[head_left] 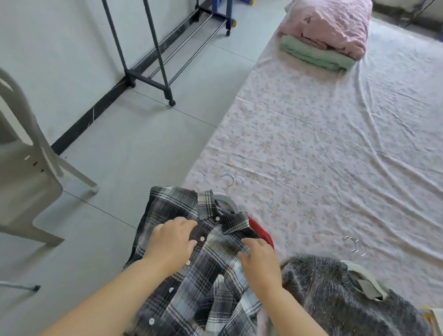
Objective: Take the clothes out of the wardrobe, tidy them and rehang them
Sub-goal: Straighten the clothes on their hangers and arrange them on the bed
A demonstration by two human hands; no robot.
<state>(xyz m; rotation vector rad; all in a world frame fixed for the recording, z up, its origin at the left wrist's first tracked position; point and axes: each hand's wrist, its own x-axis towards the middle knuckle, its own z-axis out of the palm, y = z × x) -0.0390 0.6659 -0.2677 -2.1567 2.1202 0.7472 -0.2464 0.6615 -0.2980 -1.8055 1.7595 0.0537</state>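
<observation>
Plaid shirt (203, 288) lies on its hanger (225, 199) at the bed (325, 150) edge, lower half hanging off toward the floor (136, 146). Left hand (172, 240) pinches the placket by a white button, right hand (260, 263) has bent fingers on the other front, pinching or pressing unclear. Risks: a tug could slide shirt and hanger off the bed, slip the hanger from the collar, mismatch a button, or drag the red garment (261, 231) underneath. No brand, label or writing legible.
</observation>
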